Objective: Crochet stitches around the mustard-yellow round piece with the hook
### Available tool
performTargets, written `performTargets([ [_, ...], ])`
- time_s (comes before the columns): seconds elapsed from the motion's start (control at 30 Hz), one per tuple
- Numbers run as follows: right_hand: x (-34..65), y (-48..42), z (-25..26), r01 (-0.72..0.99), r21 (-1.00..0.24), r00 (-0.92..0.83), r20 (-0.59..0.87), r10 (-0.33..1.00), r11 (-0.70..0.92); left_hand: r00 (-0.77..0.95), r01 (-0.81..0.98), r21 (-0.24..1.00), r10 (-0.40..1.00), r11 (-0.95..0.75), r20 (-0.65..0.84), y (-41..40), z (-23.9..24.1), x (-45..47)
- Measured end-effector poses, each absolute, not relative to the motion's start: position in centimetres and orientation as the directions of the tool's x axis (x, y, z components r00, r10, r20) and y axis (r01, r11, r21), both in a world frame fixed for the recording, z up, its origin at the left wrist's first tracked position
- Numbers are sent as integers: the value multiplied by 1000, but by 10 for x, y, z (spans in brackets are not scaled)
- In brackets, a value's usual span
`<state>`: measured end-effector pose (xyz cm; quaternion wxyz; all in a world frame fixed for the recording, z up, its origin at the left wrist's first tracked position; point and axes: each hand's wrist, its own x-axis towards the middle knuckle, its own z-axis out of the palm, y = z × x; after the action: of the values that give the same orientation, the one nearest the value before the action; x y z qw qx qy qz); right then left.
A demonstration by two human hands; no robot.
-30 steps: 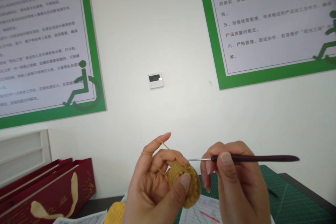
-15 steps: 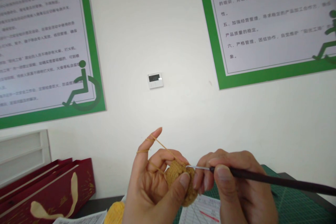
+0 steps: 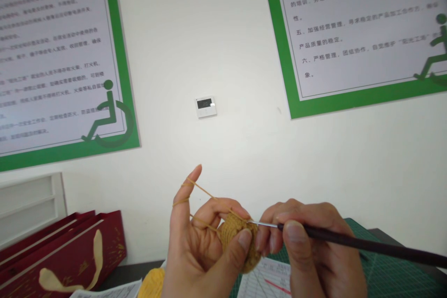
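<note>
My left hand [image 3: 199, 251] pinches a small round mustard-yellow crochet piece [image 3: 234, 237] between thumb and middle finger. Its index finger points up with yellow yarn [image 3: 206, 192] wrapped round it, running taut down to the piece. My right hand [image 3: 314, 251] grips a dark crochet hook [image 3: 363, 244] like a pen. The hook's thin metal tip [image 3: 260, 224] meets the top edge of the crochet piece. Below my left hand a yellow yarn ball [image 3: 152, 283] shows in part.
A green cutting mat [image 3: 391, 270] lies on the dark table at right, with a printed paper sheet [image 3: 268, 281] under my hands. Red gift bags [image 3: 59, 251] stand at left. Two green-framed posters and a small wall thermostat [image 3: 205, 106] hang on the white wall.
The hook's handle has swung down to the right and its tip has pushed into the crochet piece. My left index finger has leaned further left, pulling the yarn.
</note>
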<state>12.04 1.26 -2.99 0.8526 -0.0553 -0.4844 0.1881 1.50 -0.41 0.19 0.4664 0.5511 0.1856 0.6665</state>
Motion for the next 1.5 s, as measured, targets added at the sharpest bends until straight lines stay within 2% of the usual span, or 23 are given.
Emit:
performTargets([
  [0.13, 123, 15, -31, -228, -280, 464, 811, 357, 933, 49, -405, 763, 821, -504, 568, -4, 2, 15],
  [0.37, 138, 21, -38, -142, -227, 255, 932, 257, 963, 74, -411, 757, 809, -508, 584, -5, 4, 15],
  [0.63, 140, 23, -39, -95, -230, 213, 946, 245, 969, 65, -384, 756, 802, -530, 594, -7, 5, 17],
  [0.77, 138, 23, -37, -135, -242, 230, 935, 268, 961, 89, -401, 758, 801, -515, 592, -8, 4, 15],
  [0.93, 132, 21, -35, -307, -273, 300, 881, 365, 912, 105, -435, 749, 798, -500, 594, -7, 4, 14],
  [1.17, 129, 28, -33, -599, -398, 245, 735, 632, 695, 126, -461, 737, 786, -494, 605, -5, 3, 12],
  [1.33, 128, 28, -27, -673, -514, 131, 625, 769, 532, 117, -512, 707, 776, -488, 620, -3, 2, 11],
  [1.5, 126, 23, -23, -746, -527, 81, 536, 840, 408, 136, -541, 698, 770, -470, 624, -2, 2, 9],
])
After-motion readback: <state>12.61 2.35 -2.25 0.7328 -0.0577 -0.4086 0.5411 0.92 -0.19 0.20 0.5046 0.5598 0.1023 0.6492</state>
